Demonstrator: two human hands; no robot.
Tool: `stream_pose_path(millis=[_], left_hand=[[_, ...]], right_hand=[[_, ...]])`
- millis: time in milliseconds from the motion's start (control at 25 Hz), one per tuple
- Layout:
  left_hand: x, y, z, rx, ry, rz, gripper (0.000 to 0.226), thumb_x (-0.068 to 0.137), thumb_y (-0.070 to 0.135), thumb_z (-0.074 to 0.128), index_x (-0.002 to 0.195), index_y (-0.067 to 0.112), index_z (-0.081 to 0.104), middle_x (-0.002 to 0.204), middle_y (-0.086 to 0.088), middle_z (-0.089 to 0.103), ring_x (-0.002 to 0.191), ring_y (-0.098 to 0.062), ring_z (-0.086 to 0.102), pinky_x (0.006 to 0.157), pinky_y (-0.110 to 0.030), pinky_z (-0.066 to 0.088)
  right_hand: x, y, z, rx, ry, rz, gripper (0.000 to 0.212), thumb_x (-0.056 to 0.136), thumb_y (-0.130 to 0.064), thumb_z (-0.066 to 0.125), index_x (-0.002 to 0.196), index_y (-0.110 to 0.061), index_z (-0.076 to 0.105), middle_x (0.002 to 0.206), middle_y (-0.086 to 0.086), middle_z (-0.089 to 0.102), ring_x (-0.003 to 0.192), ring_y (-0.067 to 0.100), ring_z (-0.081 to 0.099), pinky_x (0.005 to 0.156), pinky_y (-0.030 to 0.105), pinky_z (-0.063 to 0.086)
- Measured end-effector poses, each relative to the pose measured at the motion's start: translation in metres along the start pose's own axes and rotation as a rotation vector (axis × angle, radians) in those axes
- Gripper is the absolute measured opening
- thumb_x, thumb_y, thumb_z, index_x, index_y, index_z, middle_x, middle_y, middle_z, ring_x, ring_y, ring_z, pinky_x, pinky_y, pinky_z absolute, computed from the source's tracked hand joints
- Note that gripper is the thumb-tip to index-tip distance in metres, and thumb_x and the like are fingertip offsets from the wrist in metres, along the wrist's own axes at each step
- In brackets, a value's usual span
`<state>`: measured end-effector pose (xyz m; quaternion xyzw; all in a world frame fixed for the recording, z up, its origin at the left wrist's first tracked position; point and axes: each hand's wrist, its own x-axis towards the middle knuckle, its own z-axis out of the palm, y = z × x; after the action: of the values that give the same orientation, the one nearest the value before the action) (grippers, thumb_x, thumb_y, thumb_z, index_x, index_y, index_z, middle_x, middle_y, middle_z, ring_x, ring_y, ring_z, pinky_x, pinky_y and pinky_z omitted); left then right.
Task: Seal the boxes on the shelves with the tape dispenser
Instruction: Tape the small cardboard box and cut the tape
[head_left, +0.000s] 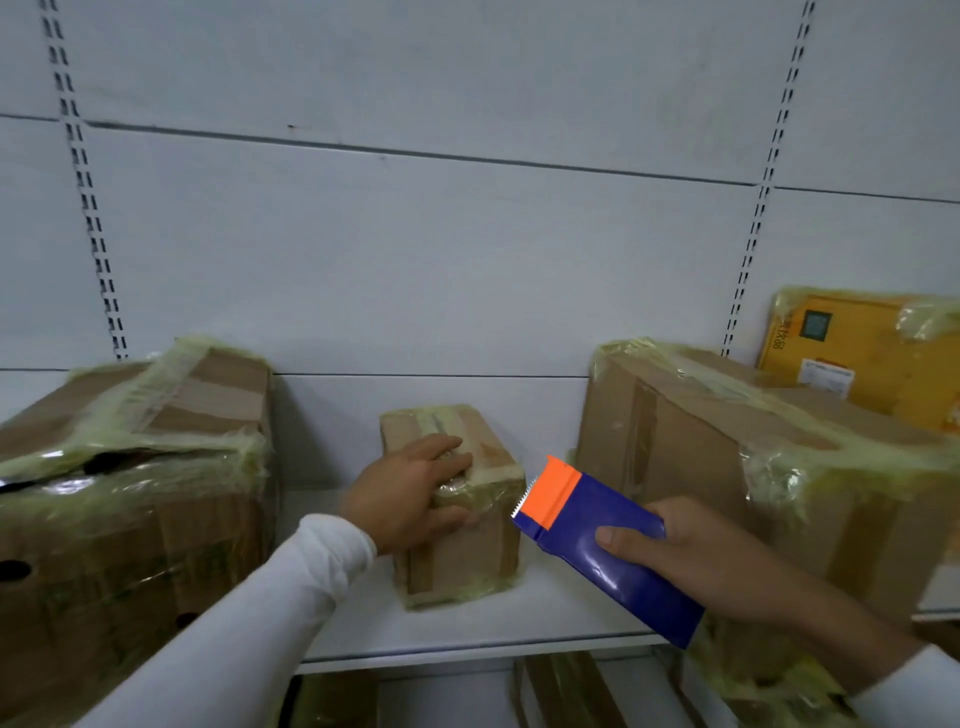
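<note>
left hand (410, 493): flat on the top front edge of small box (457, 519), fingers relaxed | right hand (691, 556): grip holding tape dispenser (597, 540) just right of small box, serrated edge toward it | small box: shelf (519, 623), between two bigger taped boxes

A small brown cardboard box (457, 514) wrapped in yellowish clear tape is seen upright near the middle of the white metal shelf (545, 613), slightly turned, set back from the front edge. A blue plastic tape dispenser with an orange end and serrated cutter (597, 545) is held tilted just beside the box's right side, cutter pointed toward it
</note>
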<state>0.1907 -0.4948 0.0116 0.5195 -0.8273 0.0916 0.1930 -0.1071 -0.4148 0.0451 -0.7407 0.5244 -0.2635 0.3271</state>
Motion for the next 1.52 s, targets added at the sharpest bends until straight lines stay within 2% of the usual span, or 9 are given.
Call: stream_pose_path(millis=[240,320,520,760,880,1080,1280,1400,1520], left_hand=[[-0.002,-0.012,-0.016,-0.114,-0.099,0.005,0.081,0.071,0.053,0.074,0.142,0.032,0.039,0.150,0.011,0.035,0.138,-0.007,0.030,0.110,-0.023,0.028],[-0.012,-0.011,-0.026,-0.225,-0.031,-0.019,0.078,0.073,0.049,0.075,0.141,0.029,0.041,0.147,0.007,0.041,0.133,-0.012,0.040,0.108,-0.025,0.033],[-0.052,-0.003,-0.045,-0.532,0.257,-0.034,0.041,0.084,0.030,0.069,0.122,0.015,0.062,0.118,0.002,0.065,0.106,-0.011,0.061,0.095,-0.026,0.047],[-0.074,0.004,-0.045,-0.818,0.053,-0.157,0.035,0.095,0.011,0.053,0.130,0.010,0.053,0.118,-0.002,0.065,0.108,-0.010,0.061,0.095,-0.030,0.050],[-0.081,0.002,-0.046,-0.981,0.025,-0.165,0.027,0.098,0.006,0.046,0.121,0.007,0.060,0.108,-0.011,0.068,0.096,-0.016,0.065,0.085,-0.029,0.053],[-0.085,0.004,-0.042,-0.992,0.106,-0.240,0.013,0.094,0.000,0.050,0.093,-0.003,0.063,0.078,-0.016,0.061,0.070,-0.017,0.057,0.069,-0.027,0.051],[-0.079,0.007,-0.039,-0.988,0.261,-0.329,0.014,0.092,0.003,0.054,0.083,0.006,0.063,0.069,-0.012,0.056,0.061,-0.013,0.051,0.060,-0.023,0.047],[-0.075,-0.001,-0.033,-1.032,0.420,-0.482,0.017,0.091,0.005,0.056,0.078,0.012,0.064,0.063,-0.001,0.057,0.056,-0.012,0.050,0.055,-0.021,0.046],[-0.069,-0.006,-0.024,-0.992,0.481,-0.611,0.018,0.091,0.008,0.056,0.076,0.015,0.064,0.061,0.004,0.057,0.054,-0.010,0.050,0.053,-0.021,0.046]], right_hand=[[0.008,-0.007,0.011,0.060,-0.088,-0.071,0.028,0.092,-0.039,0.063,0.074,-0.017,0.061,0.058,-0.005,0.067,0.047,0.003,0.061,0.045,0.011,0.041],[0.011,-0.008,0.013,0.029,-0.126,-0.104,0.030,0.088,-0.045,0.064,0.083,-0.016,0.063,0.069,-0.003,0.072,0.056,0.007,0.067,0.050,0.014,0.047],[0.020,-0.021,0.017,0.003,-0.208,-0.178,0.043,0.083,-0.054,0.066,0.090,-0.012,0.064,0.081,0.006,0.074,0.070,0.020,0.072,0.059,0.019,0.052],[0.036,-0.044,0.039,-0.089,-0.279,-0.272,0.032,0.082,-0.051,0.066,0.087,-0.019,0.065,0.078,-0.002,0.074,0.065,0.011,0.071,0.055,0.014,0.049],[0.043,-0.048,0.046,-0.126,-0.294,-0.295,0.028,0.087,-0.045,0.068,0.088,-0.018,0.066,0.079,0.000,0.074,0.067,0.015,0.071,0.056,0.017,0.051],[0.046,-0.049,0.046,-0.177,-0.338,-0.273,0.031,0.087,-0.047,0.067,0.090,-0.016,0.066,0.084,0.000,0.075,0.074,0.018,0.072,0.062,0.024,0.053],[0.051,-0.062,0.019,-0.224,-0.415,-0.254,0.041,0.083,-0.057,0.067,0.092,-0.017,0.068,0.085,0.004,0.076,0.074,0.021,0.073,0.064,0.029,0.054],[0.051,-0.066,-0.024,-0.320,-0.385,-0.242,0.043,0.082,-0.064,0.065,0.088,-0.022,0.069,0.079,0.003,0.075,0.065,0.016,0.070,0.059,0.024,0.050],[0.051,-0.059,-0.048,-0.377,-0.373,-0.178,0.043,0.082,-0.064,0.061,0.088,-0.023,0.070,0.080,0.004,0.075,0.067,0.023,0.069,0.062,0.027,0.047]])
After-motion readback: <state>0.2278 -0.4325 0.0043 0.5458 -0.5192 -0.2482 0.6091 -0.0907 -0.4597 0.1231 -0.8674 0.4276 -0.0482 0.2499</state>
